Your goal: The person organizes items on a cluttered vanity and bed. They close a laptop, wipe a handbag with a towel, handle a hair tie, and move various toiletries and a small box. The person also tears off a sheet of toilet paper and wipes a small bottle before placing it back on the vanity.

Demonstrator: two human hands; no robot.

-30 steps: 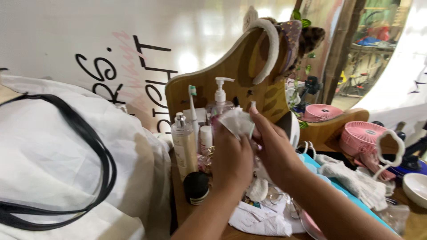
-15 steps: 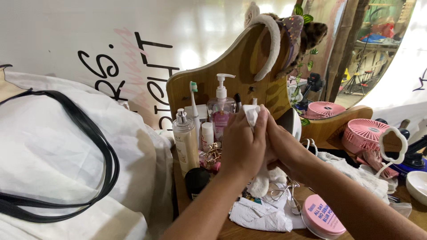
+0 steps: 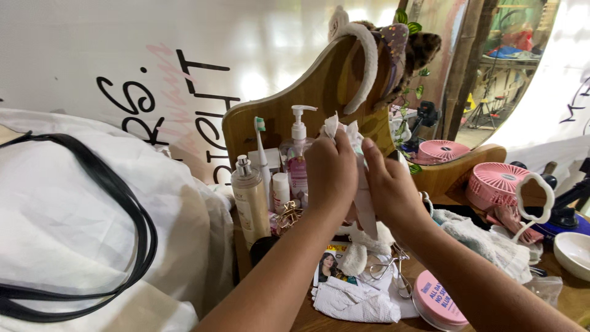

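We have lifted the white tissue [image 3: 344,132] higher than half a second ago; our left hand [image 3: 330,174] and right hand [image 3: 388,190] both grip it, above the table [image 3: 307,320].

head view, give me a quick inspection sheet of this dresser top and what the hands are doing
surface: wooden table, crowded
job's things: white tissue, held up between both hands
clutter: pump bottle, spray bottle, toothbrush, eyelash curler, pink round tin, pink fan
hands: left hand and right hand both grip the tissue
cables: nothing seen
surroundings: mirror, white bag with black straps
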